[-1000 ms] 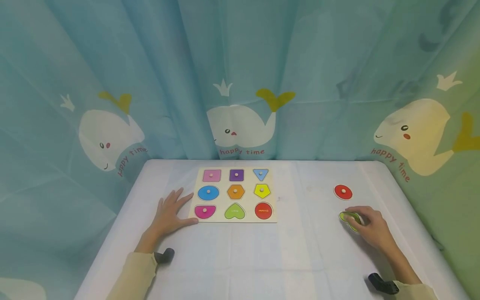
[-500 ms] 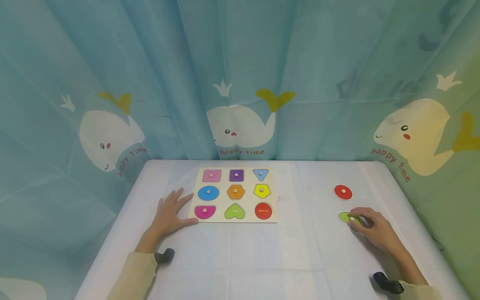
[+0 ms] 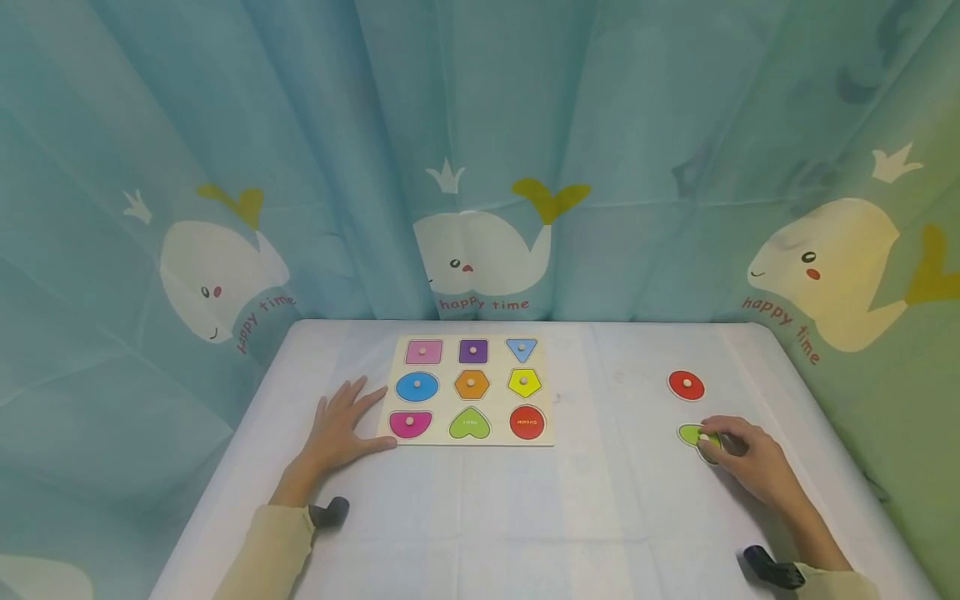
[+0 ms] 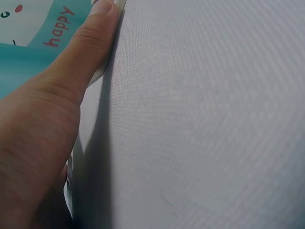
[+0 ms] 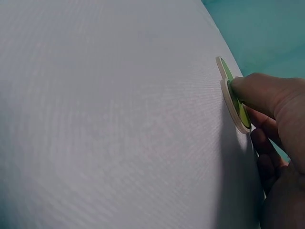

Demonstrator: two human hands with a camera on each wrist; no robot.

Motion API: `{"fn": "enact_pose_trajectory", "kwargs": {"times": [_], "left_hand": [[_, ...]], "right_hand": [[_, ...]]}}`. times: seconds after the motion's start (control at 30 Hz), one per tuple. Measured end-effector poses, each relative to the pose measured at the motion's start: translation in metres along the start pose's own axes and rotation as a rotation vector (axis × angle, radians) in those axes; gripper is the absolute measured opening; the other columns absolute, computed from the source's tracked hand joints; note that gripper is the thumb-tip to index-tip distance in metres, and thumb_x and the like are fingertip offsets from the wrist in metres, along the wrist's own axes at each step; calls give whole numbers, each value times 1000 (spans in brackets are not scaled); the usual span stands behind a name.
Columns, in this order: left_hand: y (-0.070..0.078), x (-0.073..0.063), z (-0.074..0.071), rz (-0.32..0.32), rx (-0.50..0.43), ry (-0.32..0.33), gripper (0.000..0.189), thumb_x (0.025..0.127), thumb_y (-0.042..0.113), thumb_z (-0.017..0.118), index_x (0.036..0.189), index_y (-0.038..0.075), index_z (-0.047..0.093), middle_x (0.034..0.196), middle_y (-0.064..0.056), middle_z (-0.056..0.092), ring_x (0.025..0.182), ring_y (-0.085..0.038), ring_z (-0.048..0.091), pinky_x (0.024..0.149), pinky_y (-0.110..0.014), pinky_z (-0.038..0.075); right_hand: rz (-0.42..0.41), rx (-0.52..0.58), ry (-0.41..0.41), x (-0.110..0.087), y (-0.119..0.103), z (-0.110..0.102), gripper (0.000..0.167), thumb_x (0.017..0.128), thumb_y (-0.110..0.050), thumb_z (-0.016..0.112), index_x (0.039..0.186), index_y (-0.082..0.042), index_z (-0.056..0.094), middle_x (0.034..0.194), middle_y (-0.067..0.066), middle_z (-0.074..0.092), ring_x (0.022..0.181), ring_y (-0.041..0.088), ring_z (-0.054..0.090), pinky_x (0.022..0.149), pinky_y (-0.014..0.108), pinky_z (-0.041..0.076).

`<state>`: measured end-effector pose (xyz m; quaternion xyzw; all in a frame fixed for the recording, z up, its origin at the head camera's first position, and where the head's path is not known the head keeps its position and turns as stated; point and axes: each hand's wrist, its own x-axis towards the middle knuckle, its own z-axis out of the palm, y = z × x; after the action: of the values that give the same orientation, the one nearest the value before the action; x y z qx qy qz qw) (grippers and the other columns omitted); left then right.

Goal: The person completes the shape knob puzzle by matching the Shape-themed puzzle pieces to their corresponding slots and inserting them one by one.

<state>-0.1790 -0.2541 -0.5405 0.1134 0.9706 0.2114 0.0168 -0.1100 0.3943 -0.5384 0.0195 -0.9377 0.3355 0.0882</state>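
The thumb and forefinger of my right hand [image 3: 757,462] pinch the knob of a green heart puzzle piece [image 3: 687,434] at the table's right side. In the right wrist view, the green heart piece [image 5: 242,116] is seen nearly edge-on, partly behind the thumb. My left hand [image 3: 336,429] lies with fingers spread at the left edge of a cream puzzle board [image 3: 442,406], thumb and forefinger touching it. The board's front row shows a bare green heart recess [image 3: 469,423] and a bare red circle recess [image 3: 527,422]. Its other shapes have knobbed pieces in them.
A knobbed red circle piece [image 3: 686,385] lies just beyond the heart. White cloth covers the table [image 3: 510,517]. A blue-green curtain [image 3: 637,167] with whale prints hangs behind and at both sides.
Over the second, my right hand has shifted slightly right and its fingers have drawn together at the heart's knob. The heart looks slightly turned. My left hand and the board stay put.
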Motion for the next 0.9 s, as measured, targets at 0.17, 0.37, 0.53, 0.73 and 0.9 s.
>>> {"fn": "enact_pose_trajectory", "kwargs": {"times": [0.17, 0.37, 0.53, 0.73, 0.9], "left_hand": [[-1, 0, 0, 1, -1, 1, 100, 74, 66, 80, 157, 22, 44, 168, -15, 26, 154, -46, 12, 118, -74, 1], [-1, 0, 0, 6, -12, 2, 100, 75, 65, 80, 157, 21, 44, 168, -16, 26, 154, -46, 12, 118, -74, 1], [-1, -1, 1, 6, -15, -3, 100, 75, 67, 80, 157, 21, 44, 168, -16, 26, 154, -46, 12, 118, -74, 1], [0, -1, 0, 6, -6, 2, 100, 75, 67, 79, 157, 21, 44, 168, -16, 26, 154, -46, 12, 118, -74, 1], [1, -1, 0, 4, -2, 5, 100, 75, 67, 79, 157, 22, 44, 168, -15, 26, 154, -46, 12, 118, -74, 1]], "right_hand": [[10, -1, 3, 0, -1, 1, 19, 91, -26, 81, 105, -15, 76, 121, 13, 70, 112, -8, 47, 90, 1, 24], [18, -16, 7, -1, -2, 2, 21, 91, -22, 80, 106, -7, 75, 124, 19, 65, 120, 39, 53, 85, -1, 24], [50, -21, 2, -4, -1, 4, 24, 91, -22, 80, 106, -5, 74, 126, 21, 63, 123, 45, 51, 84, 0, 25], [44, -22, 29, -3, 0, 5, 23, 90, -23, 81, 101, -4, 74, 125, 21, 64, 122, 45, 52, 83, -3, 22], [61, -29, 24, -2, 0, 5, 23, 90, -24, 81, 101, -4, 75, 126, 21, 65, 124, 45, 52, 102, 24, 44]]}}
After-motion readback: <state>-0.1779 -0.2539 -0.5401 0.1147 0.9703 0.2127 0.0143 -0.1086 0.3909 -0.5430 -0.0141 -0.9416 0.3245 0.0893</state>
